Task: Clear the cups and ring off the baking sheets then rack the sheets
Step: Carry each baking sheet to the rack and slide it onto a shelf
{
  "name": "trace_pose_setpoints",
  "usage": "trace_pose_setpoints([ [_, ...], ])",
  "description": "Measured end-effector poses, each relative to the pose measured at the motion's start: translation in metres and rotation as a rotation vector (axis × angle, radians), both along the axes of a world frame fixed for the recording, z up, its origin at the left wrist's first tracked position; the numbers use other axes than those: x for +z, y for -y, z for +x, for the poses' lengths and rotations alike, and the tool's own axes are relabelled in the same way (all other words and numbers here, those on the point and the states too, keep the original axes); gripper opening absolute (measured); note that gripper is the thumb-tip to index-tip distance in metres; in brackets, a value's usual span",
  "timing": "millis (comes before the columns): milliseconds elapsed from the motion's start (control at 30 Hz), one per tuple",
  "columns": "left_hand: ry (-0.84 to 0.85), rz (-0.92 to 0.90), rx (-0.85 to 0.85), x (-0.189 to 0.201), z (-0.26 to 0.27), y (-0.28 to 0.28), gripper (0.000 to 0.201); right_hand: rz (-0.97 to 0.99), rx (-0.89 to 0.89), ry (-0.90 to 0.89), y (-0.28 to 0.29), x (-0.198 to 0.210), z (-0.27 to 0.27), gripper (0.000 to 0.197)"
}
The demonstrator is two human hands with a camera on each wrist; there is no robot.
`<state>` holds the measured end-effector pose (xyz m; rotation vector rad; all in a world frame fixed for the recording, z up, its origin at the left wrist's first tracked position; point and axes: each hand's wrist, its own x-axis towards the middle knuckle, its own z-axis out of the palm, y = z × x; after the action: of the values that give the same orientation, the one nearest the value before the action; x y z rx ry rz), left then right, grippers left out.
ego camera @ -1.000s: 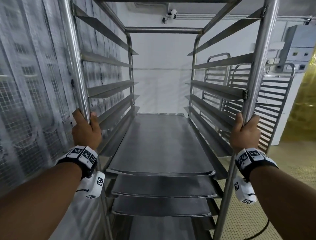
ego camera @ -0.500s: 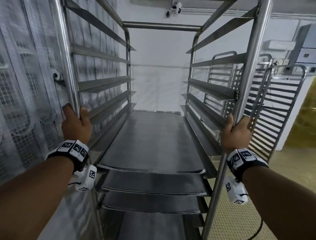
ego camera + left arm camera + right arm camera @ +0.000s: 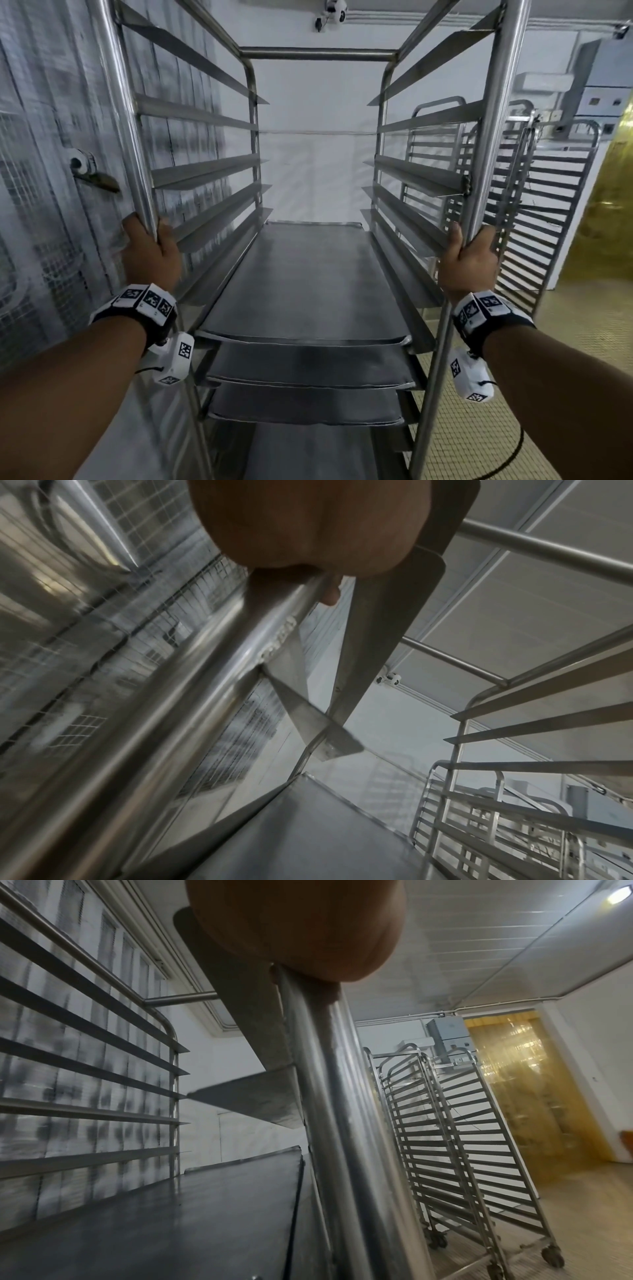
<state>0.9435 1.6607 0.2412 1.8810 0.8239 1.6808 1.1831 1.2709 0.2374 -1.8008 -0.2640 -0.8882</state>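
Note:
A tall steel rack [image 3: 318,54] fills the head view, with several dark baking sheets stacked on its lower rails; the top sheet [image 3: 305,284] is bare. My left hand [image 3: 150,255] grips the rack's near left post [image 3: 128,137]. My right hand [image 3: 471,263] grips the near right post [image 3: 493,137]. In the left wrist view the left hand [image 3: 308,534] wraps the post [image 3: 192,669]. In the right wrist view the right hand [image 3: 301,928] wraps its post [image 3: 325,1096], beside the top sheet [image 3: 171,1218]. No cups or ring show.
A wall with wire mesh [image 3: 44,205] runs close along the left. Other empty racks [image 3: 548,205] stand just right of mine, on castors [image 3: 551,1256]. A yellow strip curtain [image 3: 527,1083] covers a doorway at far right. White wall [image 3: 315,164] lies behind the rack.
The rack and both hands sit further left and lower in view than a second ago, and the racks at right look nearer. Both hands keep their grip on the posts.

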Motion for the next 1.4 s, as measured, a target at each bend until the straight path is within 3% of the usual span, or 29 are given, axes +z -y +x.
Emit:
trace_pose_setpoints([
  [600,-0.014,-0.054,0.006,-0.001,0.109,-0.032,0.051,0.01,0.003,0.024,-0.039,0.001,0.115,0.042],
  [1133,0.029,-0.011,0.034,-0.002,0.248,-0.04,0.058,0.036,0.046,0.049,-0.073,-0.001,0.285,0.046],
  [1400,0.025,-0.042,0.011,0.0,0.319,-0.085,0.056,0.007,0.004,0.057,-0.122,-0.004,0.359,0.048],
])
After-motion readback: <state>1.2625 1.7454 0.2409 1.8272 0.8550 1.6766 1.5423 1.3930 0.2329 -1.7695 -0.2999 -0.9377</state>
